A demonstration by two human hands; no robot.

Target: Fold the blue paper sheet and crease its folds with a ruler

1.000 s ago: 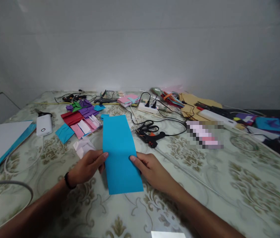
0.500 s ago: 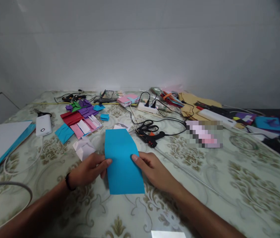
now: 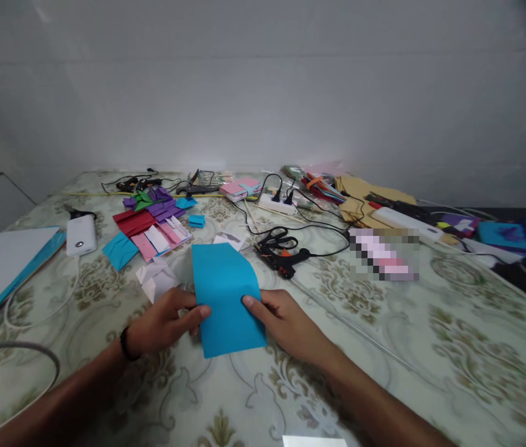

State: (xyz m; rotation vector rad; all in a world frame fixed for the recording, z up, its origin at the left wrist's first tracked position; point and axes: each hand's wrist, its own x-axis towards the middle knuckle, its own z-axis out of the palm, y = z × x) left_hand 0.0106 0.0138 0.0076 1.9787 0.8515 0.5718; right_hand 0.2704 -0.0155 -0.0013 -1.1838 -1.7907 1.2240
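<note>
A rectangular sheet of blue paper [image 3: 228, 323] is held up between my two hands, its upper right corner curving back. My left hand [image 3: 169, 320] pinches the left edge, thumb on the front face and fingers behind. On the right edge my right hand [image 3: 285, 316] grips the same way, its fingers partly hidden behind the sheet. Just beyond the paper lie a folded white paper [image 3: 158, 277], a black glue gun [image 3: 285, 261] and black-handled scissors [image 3: 277, 237]. Folded pieces in red [image 3: 133, 220], purple and pink are heaped farther left.
A stack of white and blue sheets [image 3: 6, 261] lies at the left, beside a white power bank [image 3: 81, 236] with its cable. A white power strip [image 3: 277, 203] with black cords is at the back. Brown paper pieces [image 3: 369, 186] and a blurred pink item [image 3: 384, 254] are to the right.
The blue paper has shifted slightly left and tilted, its near edge now slanting. Its upper right corner curves more. Both hands still grip its sides.
</note>
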